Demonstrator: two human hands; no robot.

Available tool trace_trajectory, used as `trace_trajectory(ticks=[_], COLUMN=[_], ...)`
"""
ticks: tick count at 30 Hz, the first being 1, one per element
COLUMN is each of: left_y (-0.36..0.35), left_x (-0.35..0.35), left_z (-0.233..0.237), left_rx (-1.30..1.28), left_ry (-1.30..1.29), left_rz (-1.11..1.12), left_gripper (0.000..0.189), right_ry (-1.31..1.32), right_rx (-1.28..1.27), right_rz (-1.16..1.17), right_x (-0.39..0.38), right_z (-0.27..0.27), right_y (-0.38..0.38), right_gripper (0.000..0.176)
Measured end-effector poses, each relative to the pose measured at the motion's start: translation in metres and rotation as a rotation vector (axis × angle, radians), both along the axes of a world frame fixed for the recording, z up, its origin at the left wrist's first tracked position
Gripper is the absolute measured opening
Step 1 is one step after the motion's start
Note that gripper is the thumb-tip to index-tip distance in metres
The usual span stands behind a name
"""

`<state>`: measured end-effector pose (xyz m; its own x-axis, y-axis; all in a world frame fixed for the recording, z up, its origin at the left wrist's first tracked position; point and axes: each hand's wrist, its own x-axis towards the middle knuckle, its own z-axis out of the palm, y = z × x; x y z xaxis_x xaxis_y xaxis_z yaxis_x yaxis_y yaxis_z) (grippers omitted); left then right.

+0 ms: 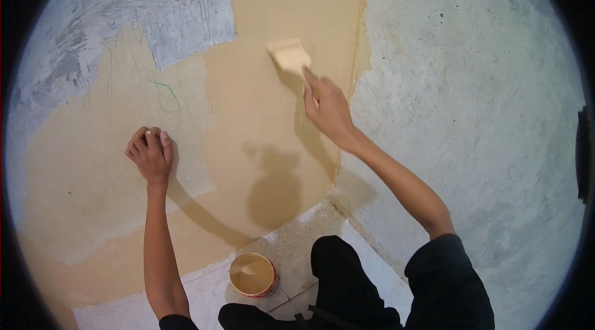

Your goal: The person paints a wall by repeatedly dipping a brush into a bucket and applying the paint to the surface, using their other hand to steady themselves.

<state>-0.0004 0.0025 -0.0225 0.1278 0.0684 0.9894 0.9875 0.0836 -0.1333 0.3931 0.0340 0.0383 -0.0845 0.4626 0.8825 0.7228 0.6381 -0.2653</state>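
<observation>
My right hand (pixel 330 110) is closed around the handle of a wide paintbrush (pixel 290 57). The brush's broad head is coated in beige paint and lies against the painted wall (pixel 266 94), pointing up and left. Further left, my left hand (pixel 150 155) is at the wall with its fingers curled in; I see nothing held in it. A paint bucket (pixel 253 274), its inside smeared with beige paint, stands on the floor near my knees.
Green scribbles (pixel 165 95) mark the older, paler part of the wall. Grey bare patches (pixel 186 13) lie above. A grey side wall (pixel 465 94) meets the painted one at a corner on the right. Below is a tiled floor (pixel 297 237) beside my dark-clothed legs (pixel 341 274).
</observation>
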Motion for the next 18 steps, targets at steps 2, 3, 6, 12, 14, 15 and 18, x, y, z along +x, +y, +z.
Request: trace_trajectory(ticks=[2,3,6,12,14,15,18], left_y=[-0.001,-0.001,-0.001,0.0,0.001,0.0,0.0], left_x=[0.0,0.0,-0.001,-0.001,-0.001,-0.001,0.0], left_z=[-0.001,-0.001,0.0,-0.001,-0.001,-0.002,-0.001], left_rx=[0.004,-0.002,-0.006,0.0,0.009,-0.005,-0.019], left_ry=[0.002,-0.001,-0.006,-0.002,0.003,0.002,-0.006], left_rz=[0.005,0.006,0.007,0.013,0.007,0.005,0.005], left_gripper=[0.016,0.016,0.017,0.017,0.017,0.018,0.018], right_ry=[0.014,0.013,0.03,0.118,0.123,0.088,-0.028], right_rx=[-0.186,-0.188,-0.132,0.21,0.246,0.211,0.052], right_rz=[0.096,0.098,0.094,0.067,0.073,0.034,-0.014], right_x=[0.007,0.011,0.015,0.008,0.009,0.011,0.02], right_z=[-0.018,-0.017,0.001,0.079,0.077,0.069,0.027], right_y=[-0.013,-0.014,-0.013,0.025,0.033,0.036,0.026], right_gripper=[0.039,0.039,0.038,0.037,0.037,0.038,0.039])
